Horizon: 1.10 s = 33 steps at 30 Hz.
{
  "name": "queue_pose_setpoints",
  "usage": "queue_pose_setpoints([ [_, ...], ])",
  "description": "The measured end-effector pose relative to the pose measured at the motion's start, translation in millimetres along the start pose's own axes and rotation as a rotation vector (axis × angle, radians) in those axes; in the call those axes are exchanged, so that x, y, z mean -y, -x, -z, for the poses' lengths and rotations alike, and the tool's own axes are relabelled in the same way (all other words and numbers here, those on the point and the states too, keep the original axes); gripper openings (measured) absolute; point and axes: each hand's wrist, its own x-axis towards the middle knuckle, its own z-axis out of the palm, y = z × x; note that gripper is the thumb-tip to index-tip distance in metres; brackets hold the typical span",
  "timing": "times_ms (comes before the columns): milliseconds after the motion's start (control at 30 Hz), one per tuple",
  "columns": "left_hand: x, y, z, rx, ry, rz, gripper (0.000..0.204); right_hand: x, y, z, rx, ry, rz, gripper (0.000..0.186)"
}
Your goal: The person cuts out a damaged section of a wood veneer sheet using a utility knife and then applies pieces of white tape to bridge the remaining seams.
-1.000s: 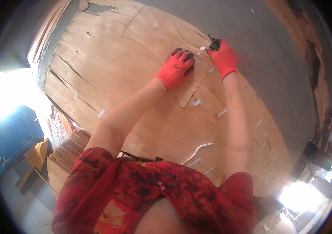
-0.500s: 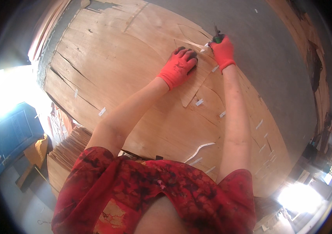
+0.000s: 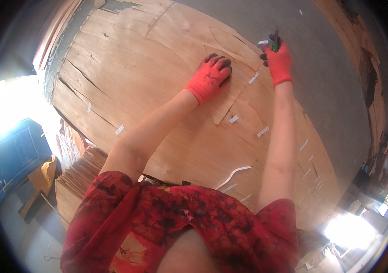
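My left hand [image 3: 210, 78], in a red glove with dark fingertips, lies on a broad sheet of thin wood veneer [image 3: 148, 73], its fingers a little apart. Beneath its palm runs the edge of a pointed veneer piece [image 3: 226, 104]. To the right, past the sheet's far edge, my right hand [image 3: 278, 59] is closed around a green-handled knife [image 3: 275, 45] whose dark blade points away from me. A small white tape piece [image 3: 263, 42] shows at the fingertips of that hand; whether it is pinched there I cannot tell.
Short white tape pieces [image 3: 234, 119] are scattered over the veneer, and a curled white strip [image 3: 235, 175] lies near my body. Splits [image 3: 78, 93] run through the sheet's left side. Beyond is a grey surface [image 3: 330, 91]. Stacked veneer [image 3: 82, 166] and a blue cabinet-like object [image 3: 16, 157] stand left.
My right hand has moved right, off the veneer and over the grey surface, with the knife. The thin strip lifted between my hands is gone from there. My left hand has stayed put.
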Motion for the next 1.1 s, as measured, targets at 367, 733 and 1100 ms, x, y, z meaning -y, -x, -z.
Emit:
queue_pose_setpoints([
  [367, -2.7, -0.2, 0.3, 0.005, -0.015, 0.015, 0.022, -14.4, 105.3, 9.5, 0.367, 0.227, -0.047, 0.054],
  [733, 1.2, 1.0, -2.8, 0.049, -0.019, 0.018, 0.031, -40.6, 97.7, -23.0, 0.275, 0.699, 0.160, 0.052],
  [1100, 2.1, 1.9, -5.3, 0.068, -0.013, 0.038, 0.034, -36.6, 94.6, -35.2, 0.265, 0.774, 0.177, 0.047],
])
